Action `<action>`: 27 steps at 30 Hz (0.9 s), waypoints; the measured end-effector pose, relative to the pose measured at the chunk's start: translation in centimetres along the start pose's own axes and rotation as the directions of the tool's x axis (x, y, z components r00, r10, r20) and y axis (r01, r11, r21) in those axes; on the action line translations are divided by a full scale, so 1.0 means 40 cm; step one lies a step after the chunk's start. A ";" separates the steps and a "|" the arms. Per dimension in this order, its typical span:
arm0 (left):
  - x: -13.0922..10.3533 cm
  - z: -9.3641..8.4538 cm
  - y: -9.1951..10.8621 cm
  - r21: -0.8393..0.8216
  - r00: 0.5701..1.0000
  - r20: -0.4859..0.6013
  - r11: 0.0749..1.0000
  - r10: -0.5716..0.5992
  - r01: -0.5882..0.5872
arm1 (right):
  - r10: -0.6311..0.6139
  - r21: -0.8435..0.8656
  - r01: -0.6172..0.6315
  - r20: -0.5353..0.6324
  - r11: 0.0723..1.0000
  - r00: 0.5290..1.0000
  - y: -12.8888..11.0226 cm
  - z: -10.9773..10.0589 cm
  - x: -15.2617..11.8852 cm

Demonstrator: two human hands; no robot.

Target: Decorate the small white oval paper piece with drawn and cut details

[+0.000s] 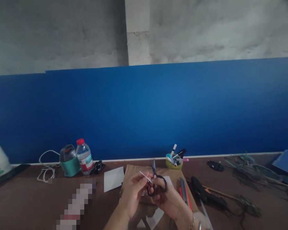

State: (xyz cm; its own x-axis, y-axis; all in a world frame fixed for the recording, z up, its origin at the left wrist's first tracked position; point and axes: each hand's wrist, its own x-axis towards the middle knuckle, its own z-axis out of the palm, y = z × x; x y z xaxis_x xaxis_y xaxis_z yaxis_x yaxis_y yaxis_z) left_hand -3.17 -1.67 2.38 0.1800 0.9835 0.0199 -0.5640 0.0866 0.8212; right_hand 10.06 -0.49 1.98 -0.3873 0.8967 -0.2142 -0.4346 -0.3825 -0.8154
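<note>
My left hand (133, 191) pinches a thin white strip (145, 176), which looks like paper seen edge-on, between thumb and fingers. Close beside it, my right hand (169, 200) grips a pair of black-handled scissors (154, 166), the blades pointing away from me and slightly apart. The right fingertips are close to the strip's lower end; whether they touch it I cannot tell. Both hands are above a brown cardboard sheet (131, 170). White paper scraps (155, 219) lie below my wrists, and a white sheet (113, 179) lies at the cardboard's left.
A grey and red box cutter (184, 191) lies right of my right hand, beside a black glue gun (206, 196). Behind stands a yellow-green pen holder (175, 165). Leftward are a water bottle (84, 159) and a teal container (70, 166). A blue partition (144, 111) borders the desk.
</note>
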 end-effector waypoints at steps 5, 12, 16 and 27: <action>0.008 -0.008 0.012 0.160 0.979 -0.178 0.984 0.101 -0.072 | -0.124 -0.233 0.114 -0.030 0.966 0.992 0.012 -0.011 0.021; 0.003 0.006 0.047 0.342 0.940 -0.279 0.935 0.197 -0.095 | -0.375 -0.661 0.401 0.191 0.634 0.907 0.015 -0.028 0.024; 0.001 0.012 0.047 0.382 0.941 -0.276 0.921 0.194 -0.078 | -0.353 -0.668 0.424 0.249 0.611 0.902 0.008 -0.007 0.009; -0.002 0.015 0.039 0.357 0.956 -0.238 0.931 0.172 -0.079 | -0.369 -0.524 0.454 0.265 0.720 0.891 0.036 -0.006 0.025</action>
State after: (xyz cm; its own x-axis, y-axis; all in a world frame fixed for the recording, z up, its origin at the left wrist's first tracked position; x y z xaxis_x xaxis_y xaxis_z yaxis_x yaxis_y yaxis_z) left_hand -3.58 -1.73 4.01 -0.1173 0.9928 0.0247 -0.2514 -0.0538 0.9664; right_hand 9.25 -0.08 0.43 -0.3999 0.8811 0.2527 -0.0631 0.2486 -0.9666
